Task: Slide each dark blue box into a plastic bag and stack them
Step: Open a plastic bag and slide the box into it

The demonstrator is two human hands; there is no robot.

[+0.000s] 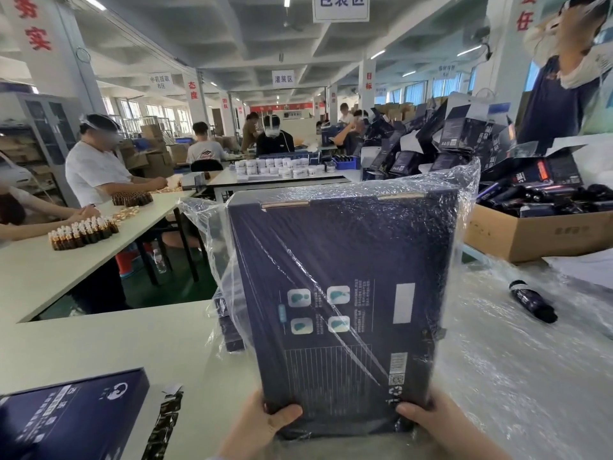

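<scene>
The dark blue box point(341, 293) stood tilted up at the centre of the view, already sheathed in a clear plastic bag point(212, 234) whose loose mouth flared past the top edge at twelve o'clock. Both hands clamped its near bottom edge, the left hand point(262, 423) at seven o'clock and the right hand point(428, 423) at five o'clock, thumbs pressed on the printed face. To finish well, the box probably needed seating fully to the bag's closed end, the slack film smoothed flat, then laying squarely on the stack of boxes point(229, 330) partly hidden behind it at nine o'clock.

The pale worktop point(126, 346) carried another blue box point(69, 416) at eight o'clock, a heap of plastic bags point(517, 360) at four o'clock, and a small dark bottle point(532, 302) at three o'clock. A cardboard carton point(537, 237) sat at two o'clock. Beyond, people worked at long tables in a bright hall.
</scene>
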